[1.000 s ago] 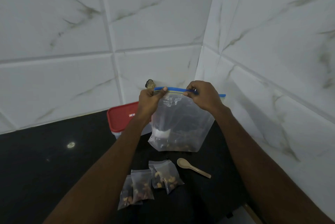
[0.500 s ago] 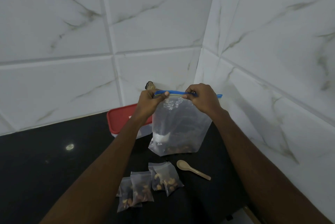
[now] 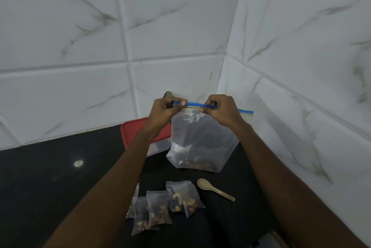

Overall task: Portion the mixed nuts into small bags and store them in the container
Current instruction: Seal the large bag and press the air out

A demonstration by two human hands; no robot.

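Note:
A large clear zip bag (image 3: 202,141) with a blue seal strip stands upright on the black counter, a few mixed nuts at its bottom. My left hand (image 3: 165,110) pinches the strip at its left end. My right hand (image 3: 221,110) pinches the strip near its middle; the right end of the strip sticks out past it. Several small clear bags of nuts (image 3: 160,207) lie on the counter in front of the big bag. A container with a red lid (image 3: 136,133) stands behind my left forearm, partly hidden.
A beige plastic spoon (image 3: 214,189) lies right of the small bags. White marble-look tiled walls (image 3: 100,47) meet in a corner just behind the big bag. The black counter (image 3: 50,177) stretches away to the left. A small dark object (image 3: 167,93) shows above my left hand.
My right hand has slid a little leftward along the blue strip, toward my left hand. The bag stays upright in the same spot.

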